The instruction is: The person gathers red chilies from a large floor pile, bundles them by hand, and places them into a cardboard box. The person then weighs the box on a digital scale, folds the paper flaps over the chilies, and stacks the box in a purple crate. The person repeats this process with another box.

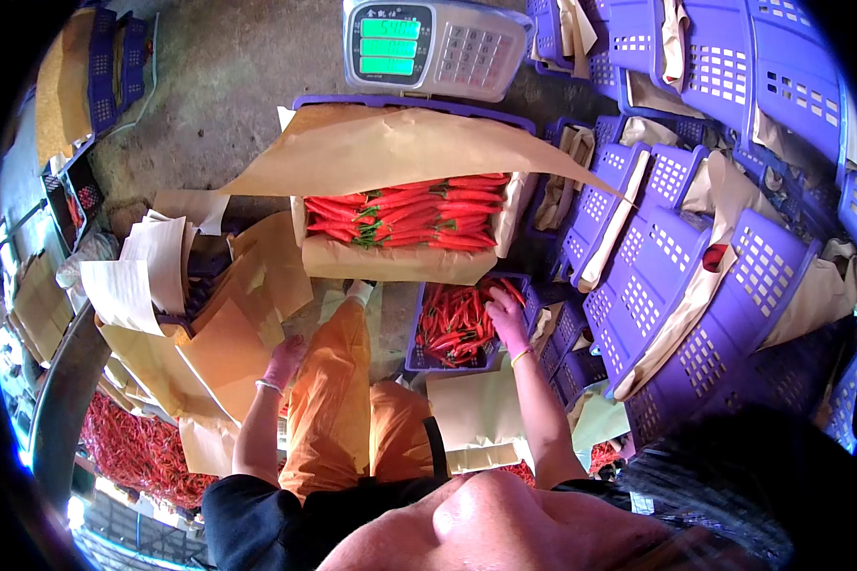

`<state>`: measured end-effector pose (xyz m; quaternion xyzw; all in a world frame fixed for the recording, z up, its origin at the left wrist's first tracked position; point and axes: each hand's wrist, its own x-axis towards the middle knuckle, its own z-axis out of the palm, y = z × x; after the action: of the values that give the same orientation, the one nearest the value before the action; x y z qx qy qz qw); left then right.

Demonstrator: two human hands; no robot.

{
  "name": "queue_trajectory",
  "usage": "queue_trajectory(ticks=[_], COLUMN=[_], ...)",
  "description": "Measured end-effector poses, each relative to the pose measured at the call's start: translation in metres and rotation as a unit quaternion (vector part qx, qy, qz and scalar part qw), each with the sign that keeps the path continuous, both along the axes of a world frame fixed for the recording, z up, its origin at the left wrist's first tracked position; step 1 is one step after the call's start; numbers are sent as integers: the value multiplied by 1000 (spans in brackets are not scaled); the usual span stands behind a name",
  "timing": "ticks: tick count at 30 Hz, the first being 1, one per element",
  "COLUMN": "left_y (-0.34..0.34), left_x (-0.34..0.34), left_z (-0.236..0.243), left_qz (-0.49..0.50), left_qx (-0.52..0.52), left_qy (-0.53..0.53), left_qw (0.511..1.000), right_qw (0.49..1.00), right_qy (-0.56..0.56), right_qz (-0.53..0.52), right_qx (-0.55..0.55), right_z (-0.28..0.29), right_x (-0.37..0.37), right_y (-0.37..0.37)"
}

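My right hand (508, 322), in a pink glove, reaches into a purple crate (413, 328) of loose red chili peppers (452, 319). Its fingers look apart and touch the peppers at the crate's right side. My left hand (286, 362), also gloved in pink, is beside my knee in orange trousers (328, 400); its fingers are too small to read. Beyond the crate is a paper-lined box with neatly laid red chili peppers (409, 214), several green stems showing among them. A sheet of brown paper (400, 147) covers its far part.
A digital scale (438, 48) with a lit green display stands behind the box. Purple crates (676, 257) with brown paper are stacked on the right. Paper sheets (152, 266) and cardboard pile up at left. A heap of red chilies (138, 443) lies at lower left.
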<state>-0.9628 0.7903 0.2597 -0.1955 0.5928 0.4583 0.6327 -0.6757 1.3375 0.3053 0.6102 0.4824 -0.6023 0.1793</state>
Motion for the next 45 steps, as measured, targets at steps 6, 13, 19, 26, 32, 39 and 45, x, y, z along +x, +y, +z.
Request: queue_trajectory(ticks=[6, 13, 19, 26, 32, 39, 45], left_y=[79, 110, 143, 358, 478, 469, 466], left_x=[10, -6, 16, -18, -66, -79, -80], left_z=[34, 33, 27, 64, 5, -40, -41], left_qz=[-88, -164, -190, -457, -487, -534, -531], left_qx=[-108, -52, -26, 185, 100, 109, 110], left_qy=[80, 183, 166, 563, 663, 669, 664], left_qw=[987, 968, 967, 663, 560, 505, 514], right_qw=[996, 998, 995, 900, 743, 721, 767], right_qy=[-10, 58, 85, 133, 116, 49, 147], right_qz=[-19, -23, -27, 224, 448, 541, 441], right_qx=[-88, -29, 48, 348, 484, 430, 442], right_z=[18, -6, -1, -11, -31, -53, -36], right_x=[-24, -6, -65, -124, -181, -177, -163], right_y=[-15, -20, 30, 74, 90, 94, 83])
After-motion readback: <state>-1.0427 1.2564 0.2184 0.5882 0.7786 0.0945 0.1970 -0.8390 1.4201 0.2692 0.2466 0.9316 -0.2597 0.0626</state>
